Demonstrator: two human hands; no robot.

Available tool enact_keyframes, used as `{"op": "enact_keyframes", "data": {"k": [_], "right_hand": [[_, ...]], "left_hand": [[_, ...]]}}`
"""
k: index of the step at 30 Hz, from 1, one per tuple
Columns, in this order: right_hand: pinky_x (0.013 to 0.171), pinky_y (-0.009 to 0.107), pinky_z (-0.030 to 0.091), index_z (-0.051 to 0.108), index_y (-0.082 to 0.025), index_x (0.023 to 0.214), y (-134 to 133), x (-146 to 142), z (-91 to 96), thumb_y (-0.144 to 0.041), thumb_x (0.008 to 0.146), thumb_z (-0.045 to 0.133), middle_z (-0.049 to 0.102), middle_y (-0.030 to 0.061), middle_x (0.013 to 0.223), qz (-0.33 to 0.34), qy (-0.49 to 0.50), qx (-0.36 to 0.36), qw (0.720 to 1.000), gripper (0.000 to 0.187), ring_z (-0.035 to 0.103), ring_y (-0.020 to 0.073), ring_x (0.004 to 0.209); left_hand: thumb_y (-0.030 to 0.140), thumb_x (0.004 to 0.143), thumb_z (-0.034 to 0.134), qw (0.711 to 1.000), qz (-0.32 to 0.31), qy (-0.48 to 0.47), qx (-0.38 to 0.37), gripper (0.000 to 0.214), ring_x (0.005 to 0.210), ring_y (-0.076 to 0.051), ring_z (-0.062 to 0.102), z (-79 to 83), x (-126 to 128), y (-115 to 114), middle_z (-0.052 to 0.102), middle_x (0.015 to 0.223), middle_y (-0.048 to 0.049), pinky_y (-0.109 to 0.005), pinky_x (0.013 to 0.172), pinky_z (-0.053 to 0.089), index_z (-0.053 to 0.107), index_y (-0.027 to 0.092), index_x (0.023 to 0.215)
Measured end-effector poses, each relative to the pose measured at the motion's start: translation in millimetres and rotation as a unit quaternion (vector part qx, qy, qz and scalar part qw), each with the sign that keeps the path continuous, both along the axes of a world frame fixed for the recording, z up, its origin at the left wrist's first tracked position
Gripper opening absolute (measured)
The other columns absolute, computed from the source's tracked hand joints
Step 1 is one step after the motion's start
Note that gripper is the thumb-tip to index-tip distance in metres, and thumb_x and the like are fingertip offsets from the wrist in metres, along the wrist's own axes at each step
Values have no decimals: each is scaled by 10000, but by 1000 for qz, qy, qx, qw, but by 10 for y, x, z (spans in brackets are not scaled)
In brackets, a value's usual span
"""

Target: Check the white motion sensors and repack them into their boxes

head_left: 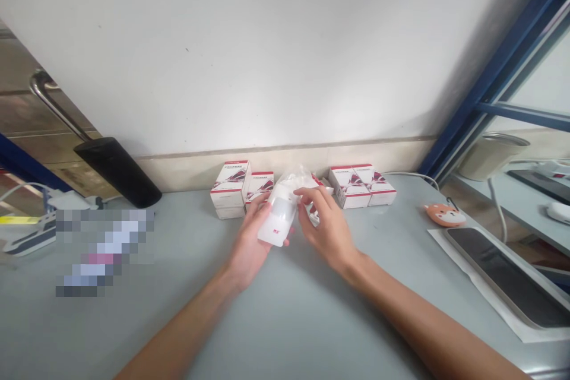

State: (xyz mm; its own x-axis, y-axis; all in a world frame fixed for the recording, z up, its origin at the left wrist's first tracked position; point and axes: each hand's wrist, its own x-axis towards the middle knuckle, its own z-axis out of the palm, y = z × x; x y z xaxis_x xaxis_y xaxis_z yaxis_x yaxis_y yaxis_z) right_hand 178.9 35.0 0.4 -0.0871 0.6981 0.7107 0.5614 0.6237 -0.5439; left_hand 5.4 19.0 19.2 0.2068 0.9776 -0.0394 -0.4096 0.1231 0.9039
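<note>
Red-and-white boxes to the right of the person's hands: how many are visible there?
2. The left box stands beyond the right hand; the right box stands beside that box. More may be hidden behind them.

And it's smooth white plastic on the device (275, 228), with thin, clear, crinkled film on the bag (299, 177)! Printed card forms the boxes (230, 181); the bench (285, 314) looks smooth, the black cylinder (118, 171) matt, while the bent tube (60, 105) gleams, shiny metal.

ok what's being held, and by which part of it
The white device, held by its sides in the left hand. The right hand is at its upper right edge; whether it grips cannot be told.
</note>
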Motion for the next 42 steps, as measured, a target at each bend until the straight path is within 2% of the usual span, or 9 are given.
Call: {"op": "enact_keyframes", "data": {"k": [7,13,16,19,21,23,30,35,42], "right_hand": [[810,358,565,615,-262,1200,-41,-44,-45,-115,994,494,701,69,1054,26,-12,12,1000,281,672,229,964],[807,367,559,631,-268,1173,-162,-32,109,-90,961,506,704,56,1044,187,-71,-31,979,304,656,218,947],[820,348,569,600,-253,1059,-156,-37,173,-239,1010,545,685,29,1001,175,106,-113,972,74,665,181,892],[779,340,572,532,-262,1194,-104,-35,151,-481,985,636,667,30,1073,75,259,-249,930,320,680,181,893],[787,352,566,525,-259,1301,-65,-11,118,-587,939,672,686,51,1137,107,233,-355,899,509,690,202,932],[830,366,552,598,-229,1265,-27,39,105,-607,929,676,713,72,1150,169,178,-387,889,511,685,223,974],[671,329,473,718,-205,1057,86,377,229,-501,844,794,729,46,901,165,-8,-395,904,373,630,209,775],[676,328,441,705,-212,1018,63,480,246,-506,866,763,724,57,959,137,-116,-370,911,336,619,221,817],[797,340,474,658,-237,1179,53,550,297,-483,882,769,712,66,1160,195,-127,-322,918,401,630,246,977]], "left_hand": [[401,982,691,999,7,-32,-10,265,1089,-200,698,-61,41,-14,681,1285,0,-333,859,550,528,321,1175],[434,941,751,999,32,-8,-24,289,1046,-173,671,-130,24,29,702,1121,-22,-288,876,510,621,245,1117],[428,945,743,999,28,-17,-22,312,1096,-205,680,-115,28,38,713,1201,-52,-313,911,522,669,238,1181],[495,985,668,1000,20,-24,-1,404,1231,-263,653,-110,38,36,680,1374,-79,-370,999,518,649,264,1316],[525,990,649,999,18,16,24,436,1281,-274,630,-138,28,44,660,1428,-70,-366,1009,512,631,288,1356],[535,991,644,995,11,83,61,449,1297,-273,619,-195,-1,71,660,1437,-60,-354,1011,509,618,302,1373],[514,958,687,949,-27,255,184,460,1269,-317,625,-343,-130,197,657,1430,-129,-446,1115,454,666,219,1310],[399,969,700,940,-51,266,208,554,1415,-307,527,-196,-168,124,544,1573,-91,-441,1190,398,535,300,1488],[409,956,710,895,-75,378,225,378,1198,-313,681,-262,-209,191,732,1305,-107,-428,1005,532,666,252,1298]]}}
